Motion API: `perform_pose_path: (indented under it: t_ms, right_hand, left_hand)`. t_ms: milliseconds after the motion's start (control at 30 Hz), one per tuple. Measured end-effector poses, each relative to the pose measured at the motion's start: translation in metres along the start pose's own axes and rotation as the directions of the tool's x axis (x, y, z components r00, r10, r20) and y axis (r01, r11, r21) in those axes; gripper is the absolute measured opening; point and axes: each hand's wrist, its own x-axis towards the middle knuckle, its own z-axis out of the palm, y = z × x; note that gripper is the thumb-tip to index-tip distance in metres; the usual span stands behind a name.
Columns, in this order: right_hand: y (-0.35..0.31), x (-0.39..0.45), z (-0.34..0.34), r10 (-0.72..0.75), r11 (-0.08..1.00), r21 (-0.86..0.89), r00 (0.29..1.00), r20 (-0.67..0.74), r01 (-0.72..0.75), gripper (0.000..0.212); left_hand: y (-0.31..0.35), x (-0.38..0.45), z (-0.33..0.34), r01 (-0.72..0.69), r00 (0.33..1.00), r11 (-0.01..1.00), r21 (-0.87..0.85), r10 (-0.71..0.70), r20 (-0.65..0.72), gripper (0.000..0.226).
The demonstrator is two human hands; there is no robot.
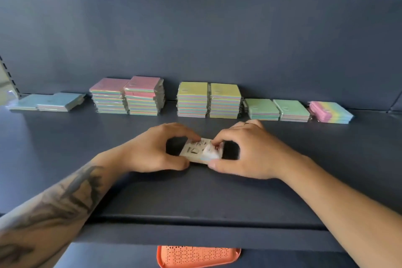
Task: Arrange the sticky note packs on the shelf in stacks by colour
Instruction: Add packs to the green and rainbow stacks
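Observation:
Both hands hold one sticky note pack [199, 151], its white printed back label turned up, just above the dark shelf [65, 159]. My left hand [156, 148] pinches its left end and my right hand [241, 150] pinches its right end. Along the back wall stand the sorted packs: two low blue-topped packs [54, 102] at the left, two tall pink-topped stacks [130, 95], two tall yellow-topped stacks [208, 100], two short green-topped stacks [278, 110], and a striped pink-and-yellow stack [330, 113] at the right.
The shelf's back panel [195, 39] rises behind the stacks. An orange perforated tray [198, 257] shows below the shelf's front edge [195, 237]. Bare shelf surface lies between my hands and the row of stacks.

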Motion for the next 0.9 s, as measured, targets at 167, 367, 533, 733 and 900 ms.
perform_pose_path:
  t_ms: [167,367,533,733,900]
  right_hand:
    - [-0.001,-0.004,0.001,0.096,0.927,0.374,0.983,-0.158,-0.031,0.056]
    - [-0.003,0.005,0.007,0.175,0.840,0.541,0.966,-0.192,-0.045,0.024]
    - [-0.003,0.006,0.010,0.170,0.828,0.560,0.963,-0.208,-0.025,0.061]
    - [-0.004,0.002,0.006,0.107,0.714,0.697,0.974,-0.199,0.064,0.055]
    - [-0.003,-0.003,0.008,0.046,0.747,0.663,0.991,-0.126,0.049,0.060]
  left_hand:
    - [-0.004,0.002,0.005,-0.078,0.989,0.987,-0.141,0.059,-0.136,0.033]
    - [0.005,0.006,0.009,-0.026,0.978,0.941,-0.339,-0.046,-0.203,0.024]
    - [0.005,0.008,0.008,-0.001,0.975,0.849,-0.528,-0.116,-0.188,0.031]
    - [0.005,0.010,0.008,-0.092,0.969,0.713,-0.695,-0.097,-0.227,0.040]
    - [0.009,0.008,0.009,-0.079,0.968,0.727,-0.682,-0.107,-0.226,0.038]
